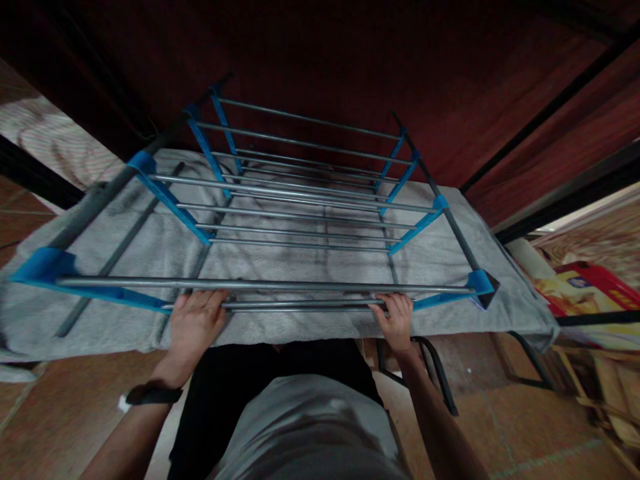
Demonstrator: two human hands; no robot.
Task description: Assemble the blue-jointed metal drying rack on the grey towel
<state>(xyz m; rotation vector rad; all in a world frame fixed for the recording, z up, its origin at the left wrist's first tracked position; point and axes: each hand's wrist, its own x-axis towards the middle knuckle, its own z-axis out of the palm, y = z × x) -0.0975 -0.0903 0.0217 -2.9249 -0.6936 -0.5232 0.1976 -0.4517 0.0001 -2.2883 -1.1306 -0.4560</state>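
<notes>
A shoe rack of grey metal tubes and blue plastic side brackets lies across the cloth-covered table in front of me. At its near end, my left hand has its fingers curled over the lower tubes beside the left blue bracket. My right hand grips the same tubes close to the right blue bracket. Both hands are closed, with the fingertips partly hidden behind the tubes. Ahead of them, several more tiers of tubes stretch between blue brackets toward the dark red curtain.
Grey fleecy cloth covers the table. A loose grey tube lies on it at the left. Behind hangs a dark red curtain. To the right are a red and yellow box and a wooden frame.
</notes>
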